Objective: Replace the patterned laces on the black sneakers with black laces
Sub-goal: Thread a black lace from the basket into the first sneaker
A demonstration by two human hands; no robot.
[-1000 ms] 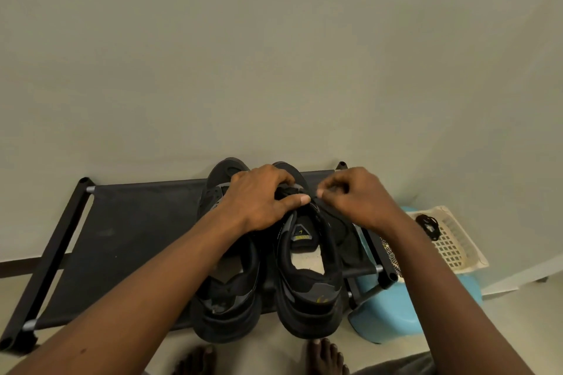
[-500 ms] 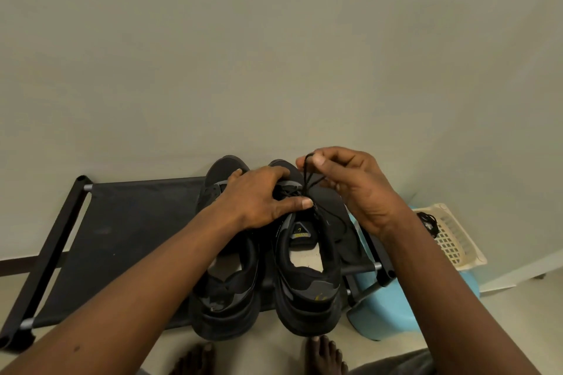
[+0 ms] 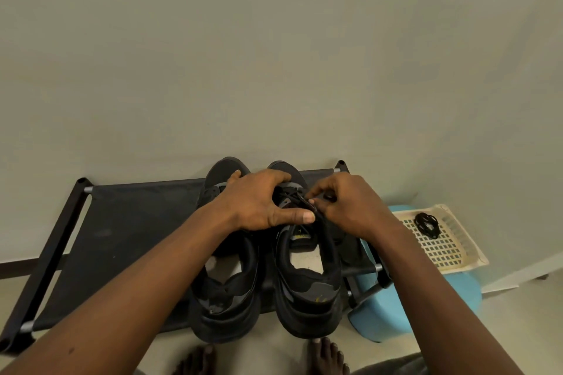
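Keep your left hand (image 3: pixel 262 201) as it is, fingers curled over the front of the sneaker being laced (image 3: pixel 307 292) and thumb laid flat across its tongue, so the shoe cannot slide on the shoe rack (image 3: pixel 128 222). Your right hand (image 3: pixel 350 207) pinches the black lace (image 3: pixel 300 198) at the upper eyelets. Draw it through snug and flat (the eyelet itself is hidden by your fingers). By count: two sneakers, this one and the other sneaker (image 3: pixel 225 298) touching it; one lace in hand; one coiled dark lace (image 3: pixel 426 224) in the single basket (image 3: pixel 469 256).
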